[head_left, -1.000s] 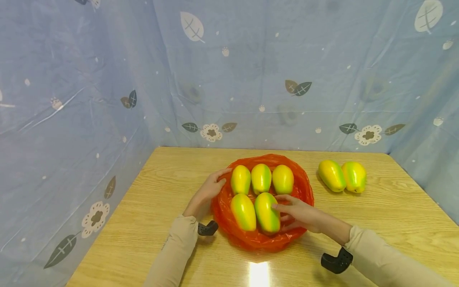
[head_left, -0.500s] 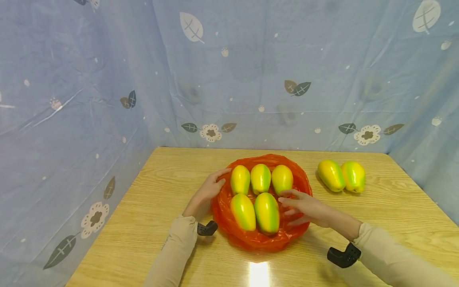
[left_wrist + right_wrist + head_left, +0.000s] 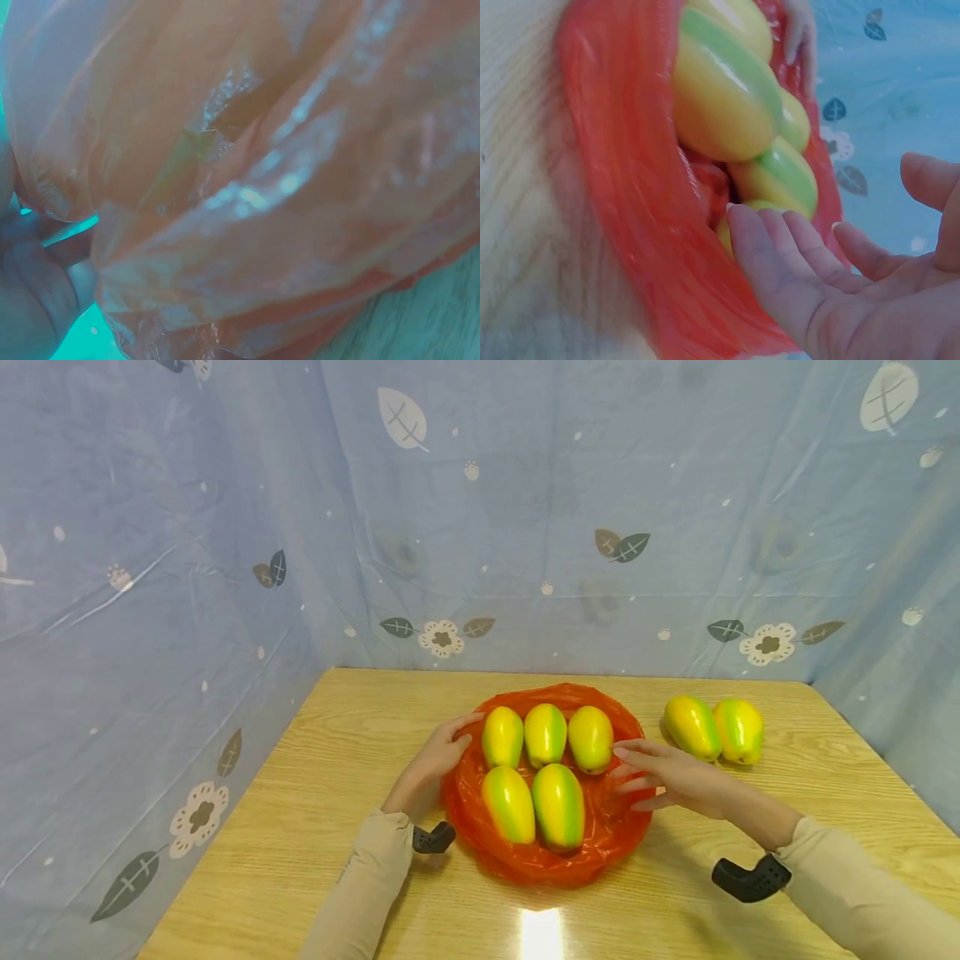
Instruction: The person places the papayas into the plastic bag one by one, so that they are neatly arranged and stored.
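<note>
- Chg: R hand (image 3: 671,778) now shifted off front fruit (image 3: 558,807) to 3 o'clock of bag (image 3: 517,865); fingers spread, holding nothing.
- L hand (image 3: 437,755): at bag rim, 10 o'clock; pinch vs. rest, can't tell.
- Bag contents: 5 pcs; back fruit (image 3: 545,733) x3 twd 12, front x2 twd 6.
- Outer fruit (image 3: 692,727) x2: outside bag, 2 o'clock.
- Effect (est.): R hand avail.; 2 pcs not in bag.

a blue floral curtain (image 3: 495,493) hangs behind a wooden table (image 3: 360,718)

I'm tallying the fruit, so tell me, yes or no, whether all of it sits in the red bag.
No: two fruits lie on the table, outside the red bag.
</note>
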Demonstrator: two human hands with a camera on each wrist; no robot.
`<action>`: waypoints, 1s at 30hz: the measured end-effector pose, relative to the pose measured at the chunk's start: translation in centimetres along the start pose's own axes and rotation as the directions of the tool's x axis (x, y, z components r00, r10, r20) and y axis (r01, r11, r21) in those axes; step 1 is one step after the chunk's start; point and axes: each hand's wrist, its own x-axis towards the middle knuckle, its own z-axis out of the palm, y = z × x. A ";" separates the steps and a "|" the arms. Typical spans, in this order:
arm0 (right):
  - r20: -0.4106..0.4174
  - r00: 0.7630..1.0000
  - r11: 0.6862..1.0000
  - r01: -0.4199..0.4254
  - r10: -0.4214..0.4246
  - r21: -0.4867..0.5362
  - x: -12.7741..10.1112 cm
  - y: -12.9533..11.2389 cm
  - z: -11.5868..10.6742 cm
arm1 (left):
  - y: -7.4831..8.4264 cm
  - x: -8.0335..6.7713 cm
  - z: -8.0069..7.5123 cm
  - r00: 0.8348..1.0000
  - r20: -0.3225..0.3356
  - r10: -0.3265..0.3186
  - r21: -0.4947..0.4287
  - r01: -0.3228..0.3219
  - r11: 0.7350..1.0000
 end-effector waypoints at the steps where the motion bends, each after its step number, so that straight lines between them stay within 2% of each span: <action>1: 0.002 1.000 1.000 0.007 -0.007 0.000 -0.1 -0.1 -0.2 | 0.0 0.0 0.0 1.000 -0.001 0.001 0.000 -0.001 1.000; 8: -0.011 0.999 0.999 0.040 -0.040 0.000 -0.6 -0.8 -1.5 | 0.0 -0.1 0.0 1.000 -0.006 0.029 0.010 -0.028 1.000; 12: -0.046 0.998 0.999 0.039 -0.039 0.013 -0.7 -0.8 -2.4 | -0.1 0.0 0.0 0.999 -0.007 0.032 0.021 -0.031 0.999; 23: -0.116 0.993 0.996 0.019 -0.029 -0.087 -1.3 -1.4 -4.6 | -0.2 0.1 0.0 1.000 -0.007 -0.013 0.010 0.013 1.000; 30: -0.180 0.983 0.994 0.016 -0.036 -0.107 -1.6 -1.1 -6.1 | -0.3 0.3 0.0 1.000 0.001 -0.029 0.016 0.029 0.999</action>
